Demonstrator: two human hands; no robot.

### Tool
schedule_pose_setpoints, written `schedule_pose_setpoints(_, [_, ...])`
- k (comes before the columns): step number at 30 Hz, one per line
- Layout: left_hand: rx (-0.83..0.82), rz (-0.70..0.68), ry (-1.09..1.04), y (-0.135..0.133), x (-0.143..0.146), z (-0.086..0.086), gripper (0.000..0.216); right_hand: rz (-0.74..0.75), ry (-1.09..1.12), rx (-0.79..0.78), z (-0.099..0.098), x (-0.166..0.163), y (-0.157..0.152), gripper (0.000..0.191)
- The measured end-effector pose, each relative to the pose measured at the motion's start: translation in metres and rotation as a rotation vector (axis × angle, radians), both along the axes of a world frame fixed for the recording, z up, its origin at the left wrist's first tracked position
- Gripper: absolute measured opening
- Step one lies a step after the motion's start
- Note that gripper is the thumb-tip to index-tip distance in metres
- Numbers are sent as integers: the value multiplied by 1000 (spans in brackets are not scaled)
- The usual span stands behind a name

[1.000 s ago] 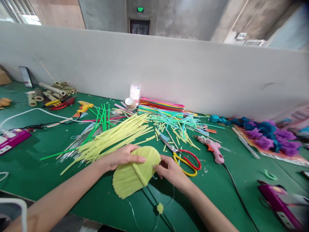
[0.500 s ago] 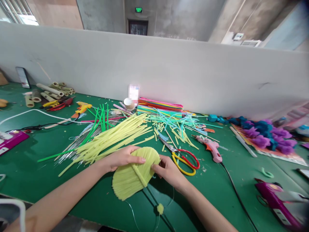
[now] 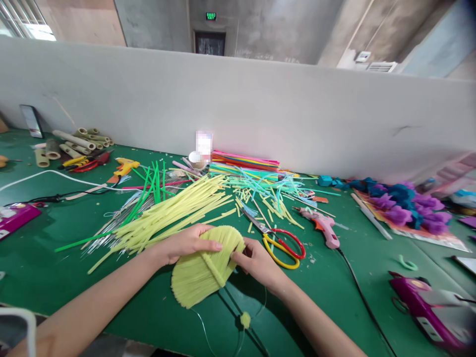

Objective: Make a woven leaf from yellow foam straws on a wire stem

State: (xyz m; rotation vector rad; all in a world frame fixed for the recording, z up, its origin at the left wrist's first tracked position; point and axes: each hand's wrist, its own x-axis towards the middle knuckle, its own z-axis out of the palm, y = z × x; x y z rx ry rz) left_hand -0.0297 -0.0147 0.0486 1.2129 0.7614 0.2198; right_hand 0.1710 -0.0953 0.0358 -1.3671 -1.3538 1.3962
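A rounded, fan-like piece made of yellow-green pipe cleaners [image 3: 197, 280] is held up between my hands above the table's front part. My left hand [image 3: 193, 245] grips its upper left side, thumb lying across the face. At its right edge, my right hand [image 3: 253, 260] pinches the rim with thumb and fingers. One thicker pipe cleaner runs down the middle of the face. Thin clear strands hang below, near a small yellow-green tuft [image 3: 245, 320] and dark thin rods. Scissors [image 3: 282, 245] with one red and one yellow handle lie just beyond my right hand.
Loose yellow pipe cleaners [image 3: 174, 208] spread behind my hands. A pink glue gun [image 3: 322, 225] with a black cord lies right; a yellow glue gun [image 3: 125, 166] and bamboo pieces [image 3: 76, 144] lie left. Purple power strips [image 3: 427, 312] sit at both sides. A pale partition [image 3: 238, 104] closes the back.
The whole view has shifted very slightly. Both hands keep nearly the same hold on the yellow-green piece.
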Motion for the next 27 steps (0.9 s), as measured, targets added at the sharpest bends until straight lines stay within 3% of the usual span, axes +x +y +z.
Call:
schedule_pose_setpoints(10, [-10, -15, -9, 0, 0, 1, 50, 88, 6, -66, 6, 5, -2, 15])
schedule_pose_setpoints(18, [-17, -17, -2, -1, 1, 0, 52, 67, 102, -44, 8, 2, -2, 24])
schedule_pose_setpoints(27, [-39, 22, 38, 0, 1, 0, 50, 56, 99, -46, 0, 4, -2, 20])
